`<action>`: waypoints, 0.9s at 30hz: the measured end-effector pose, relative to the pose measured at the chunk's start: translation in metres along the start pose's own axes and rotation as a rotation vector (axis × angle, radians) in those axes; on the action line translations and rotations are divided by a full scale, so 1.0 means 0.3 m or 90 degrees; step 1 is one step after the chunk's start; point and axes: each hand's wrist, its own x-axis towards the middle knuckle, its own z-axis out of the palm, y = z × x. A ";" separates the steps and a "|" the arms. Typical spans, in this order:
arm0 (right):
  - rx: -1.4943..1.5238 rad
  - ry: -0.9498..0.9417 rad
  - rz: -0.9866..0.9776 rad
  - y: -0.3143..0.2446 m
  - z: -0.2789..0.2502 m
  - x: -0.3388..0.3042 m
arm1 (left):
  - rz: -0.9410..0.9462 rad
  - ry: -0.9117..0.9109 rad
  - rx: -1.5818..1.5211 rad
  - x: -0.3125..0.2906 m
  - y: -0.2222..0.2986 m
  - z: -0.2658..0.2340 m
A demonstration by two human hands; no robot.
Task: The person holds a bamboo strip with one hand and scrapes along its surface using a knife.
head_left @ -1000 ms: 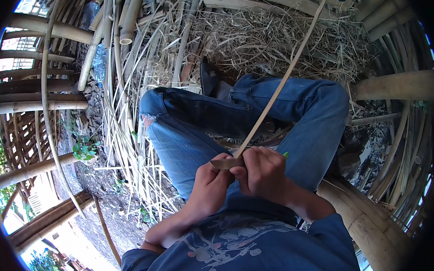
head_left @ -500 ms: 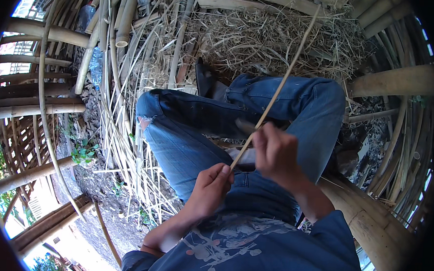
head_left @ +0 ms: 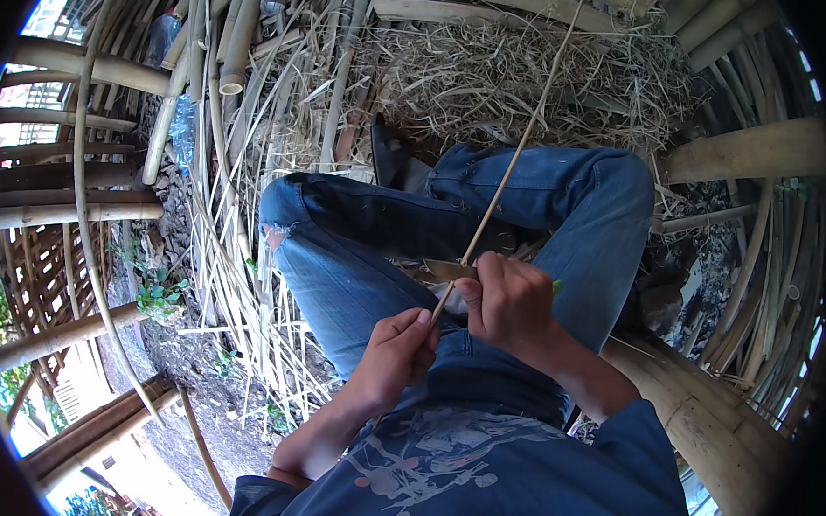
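A long, thin bamboo strip [head_left: 513, 160] slants up from my lap toward the far shavings. My left hand [head_left: 396, 355] is closed round its near end, thumb lying along the top. In my right hand [head_left: 512, 301] is a knife [head_left: 445, 270], its short blade pointing left across the strip just beyond my left hand. The knife's handle is mostly hidden by my fingers. Both hands are over my lap, between my bent legs in blue jeans [head_left: 584, 197].
Beyond my legs lies a heap of curly shavings [head_left: 525, 77]. Split bamboo strips [head_left: 232, 239] are piled on the left, near thick bamboo poles [head_left: 235, 57]. A big bamboo pole [head_left: 703, 423] lies close on my right. A small green plant [head_left: 161, 293] grows at the left.
My right hand has come nearer, bringing the knife down the strip toward my left hand. The strip's far end has swung slightly left.
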 end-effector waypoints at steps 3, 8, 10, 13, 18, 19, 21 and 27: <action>0.030 0.000 -0.019 -0.033 0.017 -0.020 | 0.003 0.019 0.011 0.007 0.000 0.000; 0.003 0.031 -0.028 0.027 -0.002 0.011 | 0.017 0.006 0.021 -0.007 -0.003 -0.002; 0.010 0.049 -0.013 0.044 0.002 0.016 | 0.017 0.012 0.034 -0.008 -0.008 0.004; 0.002 0.022 0.014 0.013 0.002 -0.006 | 0.010 0.007 0.043 -0.004 -0.009 -0.003; -0.056 0.079 -0.067 0.085 0.004 0.012 | 0.010 -0.007 0.057 -0.013 -0.017 -0.003; -0.065 0.099 -0.067 0.109 0.001 0.025 | 0.021 -0.003 0.066 -0.016 -0.013 0.002; -0.089 0.118 -0.015 0.121 -0.016 0.049 | 0.036 0.005 0.076 -0.021 -0.013 0.002; -0.081 0.114 0.145 0.196 -0.040 0.084 | -0.042 0.012 0.100 -0.043 -0.041 -0.021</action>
